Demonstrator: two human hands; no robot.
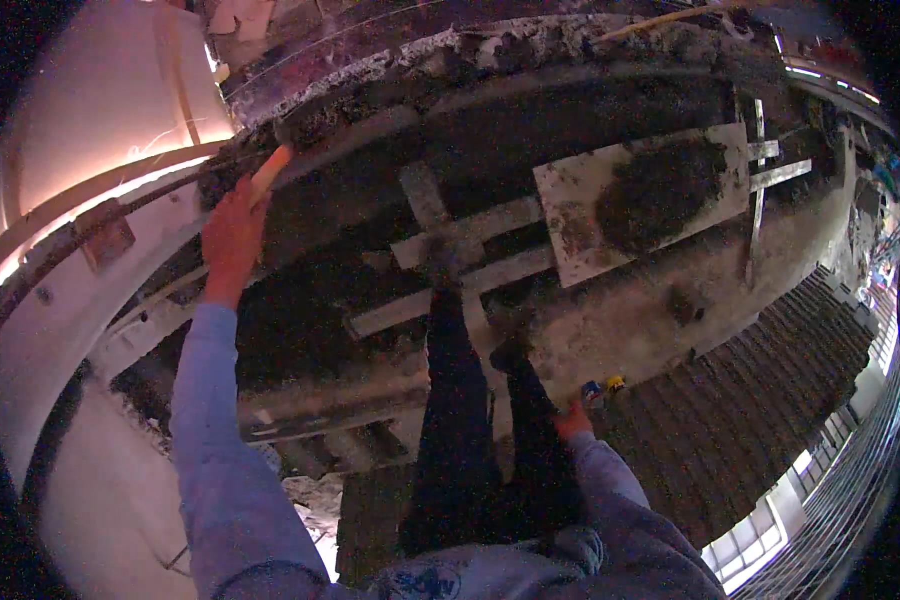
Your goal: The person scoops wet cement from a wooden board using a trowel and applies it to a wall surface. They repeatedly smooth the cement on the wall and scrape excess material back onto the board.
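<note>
My left hand (232,240) reaches out to the upper left, its fingers wrapped round the orange handle of a tool (273,168). The tool's far end is dark and close to the rough edge of the wall, so I cannot make out its kind. My right hand (573,422) is low beside my right leg, and its fingers are too dark and small to read. Just beyond it lie a small blue-and-red thing (592,392) and a small yellow thing (616,383). A pale board (575,245) bearing a heap of dark, wet-looking mortar (665,195) rests ahead on the right.
Wooden planks (400,308) lie crossed beneath the board and around my feet. A curved rough masonry edge (450,60) runs along the far side. Ridged roof tiles (740,400) slope away at the lower right. A pale wall (100,260) curves on the left.
</note>
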